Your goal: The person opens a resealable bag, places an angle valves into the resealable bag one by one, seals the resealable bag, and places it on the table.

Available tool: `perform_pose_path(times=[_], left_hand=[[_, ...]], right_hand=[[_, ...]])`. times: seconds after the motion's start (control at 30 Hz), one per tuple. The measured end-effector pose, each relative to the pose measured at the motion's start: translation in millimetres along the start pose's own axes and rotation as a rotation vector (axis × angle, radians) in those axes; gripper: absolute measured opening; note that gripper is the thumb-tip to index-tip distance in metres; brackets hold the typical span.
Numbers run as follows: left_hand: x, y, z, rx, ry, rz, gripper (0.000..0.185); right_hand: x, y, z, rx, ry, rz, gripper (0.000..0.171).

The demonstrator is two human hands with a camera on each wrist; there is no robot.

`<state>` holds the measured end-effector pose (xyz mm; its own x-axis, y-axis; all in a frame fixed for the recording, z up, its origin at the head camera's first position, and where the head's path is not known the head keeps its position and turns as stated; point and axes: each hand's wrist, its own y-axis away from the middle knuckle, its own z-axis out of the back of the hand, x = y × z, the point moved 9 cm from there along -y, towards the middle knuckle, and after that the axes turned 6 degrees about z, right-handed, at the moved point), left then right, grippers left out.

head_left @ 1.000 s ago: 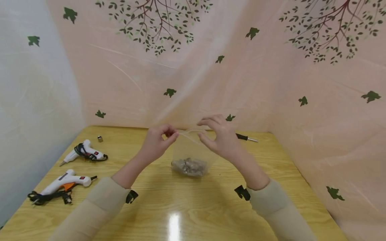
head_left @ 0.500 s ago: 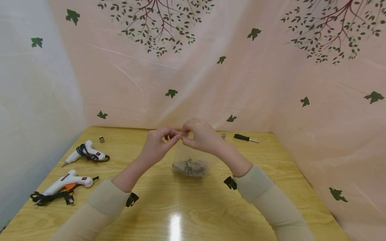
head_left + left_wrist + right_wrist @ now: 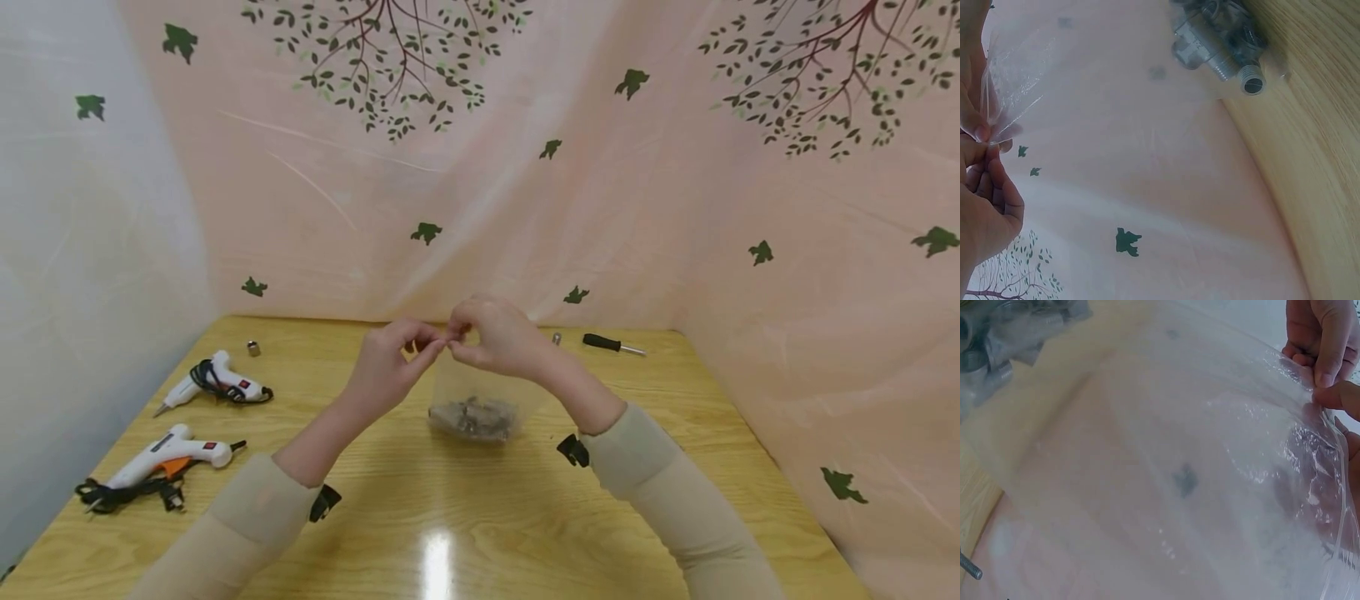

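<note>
Between my hands hangs a clear plastic zip bag [image 3: 468,379], its lower end at the tabletop. Grey metal threaded pipe fittings [image 3: 1216,44] are bunched at its bottom. With thumb and fingertips, my left hand [image 3: 390,358] pinches the bag's top left corner. My right hand [image 3: 498,337] pinches the same top edge right beside it, the fingertips of both hands meeting. In the right wrist view the bag's zip strip [image 3: 1342,487] runs down from the pinched corner, and the right thumb [image 3: 1340,398] presses at the rim.
Two white glue guns [image 3: 217,379] with black cords lie at the left. A small metal fitting [image 3: 253,347] stands at the back left. Behind the right hand are a black-handled screwdriver [image 3: 611,343] and a small metal piece [image 3: 556,338]. A printed curtain [image 3: 337,208] closes the back.
My right hand, spread at the right side of the bag's mouth a second ago, has moved left and now pinches the edge beside the left fingertips. The left hand stays nearly in place.
</note>
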<state>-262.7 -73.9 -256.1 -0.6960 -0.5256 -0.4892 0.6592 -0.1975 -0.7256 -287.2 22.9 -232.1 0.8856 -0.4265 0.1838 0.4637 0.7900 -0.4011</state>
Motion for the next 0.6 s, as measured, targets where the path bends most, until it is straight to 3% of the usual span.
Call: perform_pose_path(times=[0.2, 0.6], left_hand=[[0.0, 3.0, 2.1, -0.020, 0.005, 0.000, 0.004], [15.8, 4.6, 11.7, -0.042, 0.011, 0.078, 0.006]], right_hand=[[-2, 4, 2, -0.003, 0.033, 0.020, 0.004], [-26, 28, 9, -0.032, 0.054, -0.004, 0.004]])
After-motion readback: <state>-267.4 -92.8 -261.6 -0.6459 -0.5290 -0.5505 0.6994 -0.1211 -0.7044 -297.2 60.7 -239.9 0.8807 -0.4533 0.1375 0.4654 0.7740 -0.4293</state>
